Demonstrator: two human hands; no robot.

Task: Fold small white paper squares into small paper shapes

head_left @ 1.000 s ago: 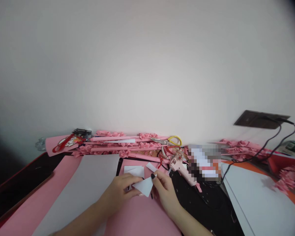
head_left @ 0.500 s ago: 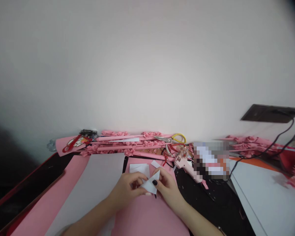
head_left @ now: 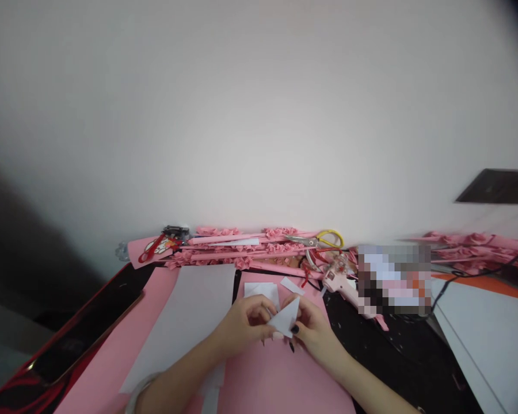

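Observation:
Between my two hands is a small piece of white paper (head_left: 285, 318), folded to a triangle with one point up. My left hand (head_left: 248, 323) pinches its lower left corner between thumb and fingers. On the right edge, my right hand (head_left: 313, 329) grips it, its dark-nailed thumb low on the paper and the other fingers partly hidden behind. Underneath both hands lies a pink paper sheet (head_left: 285, 379). Just beyond the hands, more small white paper pieces (head_left: 259, 289) rest on that sheet, with a narrow white strip (head_left: 292, 285) beside them.
Pink paper flowers on stems (head_left: 242, 253) line the wall. Yellow-handled scissors (head_left: 328, 238) lie over them, near a pink glue gun (head_left: 343, 287). A large white sheet (head_left: 190, 322) is on the left, beside a phone (head_left: 86, 339). White boards (head_left: 487, 333) and a cable (head_left: 442, 293) are at right.
The view has swung left, so everything sits farther right. My right thumb has slid from the middle of the folded paper down to its lower right edge. Both hands still hold it.

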